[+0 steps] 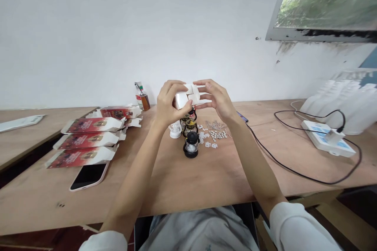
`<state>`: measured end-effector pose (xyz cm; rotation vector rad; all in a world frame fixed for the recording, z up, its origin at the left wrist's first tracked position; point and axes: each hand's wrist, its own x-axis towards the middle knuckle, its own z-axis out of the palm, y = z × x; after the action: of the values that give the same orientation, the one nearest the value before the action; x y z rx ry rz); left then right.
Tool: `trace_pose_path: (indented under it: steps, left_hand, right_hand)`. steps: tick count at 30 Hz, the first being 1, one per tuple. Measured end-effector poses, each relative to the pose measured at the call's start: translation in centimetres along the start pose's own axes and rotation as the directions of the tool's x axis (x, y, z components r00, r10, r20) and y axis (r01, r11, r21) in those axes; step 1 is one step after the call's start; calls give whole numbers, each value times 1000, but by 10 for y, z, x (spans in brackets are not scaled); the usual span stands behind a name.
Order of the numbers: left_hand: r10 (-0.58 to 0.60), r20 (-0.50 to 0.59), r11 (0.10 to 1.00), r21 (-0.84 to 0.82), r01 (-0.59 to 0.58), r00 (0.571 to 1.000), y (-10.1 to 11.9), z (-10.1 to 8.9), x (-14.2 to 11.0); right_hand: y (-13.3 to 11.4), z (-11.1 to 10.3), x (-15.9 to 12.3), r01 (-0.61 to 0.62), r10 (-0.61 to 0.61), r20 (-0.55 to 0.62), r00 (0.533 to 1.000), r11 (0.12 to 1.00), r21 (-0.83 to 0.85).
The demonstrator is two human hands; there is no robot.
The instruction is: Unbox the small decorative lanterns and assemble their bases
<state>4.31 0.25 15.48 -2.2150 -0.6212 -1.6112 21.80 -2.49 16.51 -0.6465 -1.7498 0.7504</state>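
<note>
A small white carton [182, 99] is raised over the table, its flap end facing me. My left hand [167, 104] grips it from the left, thumb low near the flaps. At the carton's right edge, my right hand [217, 99] has its fingers stretched out and apart; whether the fingertips touch the flap I cannot tell. Below the hands stands a black mini lantern [192, 146], with several more lanterns in a row behind it, partly hidden. A white mini lantern [175, 130] is beside them. Small round silvery discs [218, 135], bent wire pieces [214, 125] and white tabs [203, 136] lie to the right.
Several red printed cartons [88, 140] lie on the left, near a phone [88, 175]. A bottle [142, 98] stands by the wall. On the right are a power strip [328, 138], a looping black cable [297, 174] and a white stacked bundle [338, 102].
</note>
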Motion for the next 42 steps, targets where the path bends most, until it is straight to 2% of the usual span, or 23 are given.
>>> trace_pose_path:
  steps: [5, 12, 18, 25, 31, 37, 39, 42]
  left_hand:
    - [21, -24, 999, 42, -20, 999, 2, 0, -2]
    - [73, 5, 995, 68, -74, 997, 2, 3, -5]
    - [165, -28, 986, 29, -164, 986, 0, 5, -6]
    - [172, 2, 983, 61, -172, 985, -3, 5, -7]
    - [124, 90, 989, 69, -130, 988, 1, 3, -4]
    - [168, 64, 985, 21, -169, 984, 6, 6, -5]
    - [135, 39, 991, 8, -136, 990, 8, 9, -6]
    - [81, 6, 997, -10, -81, 997, 13, 15, -8]
  right_hand:
    - [-5, -2, -2, 28, -29, -16, 999, 999, -24]
    - [-3, -3, -4, 34, -34, -6, 999, 999, -35]
    - [-7, -2, -5, 33, -37, -45, 998, 997, -76]
    - [-9, -4, -6, 25, -28, -47, 998, 997, -75]
    - [-5, -5, -4, 17, -23, -59, 998, 995, -99]
    - [0, -8, -2, 6, -20, -95, 995, 989, -147]
    - [2, -12, -1, -2, -6, -61, 998, 991, -134]
    - [6, -16, 0, -36, 39, 89, 995, 998, -42]
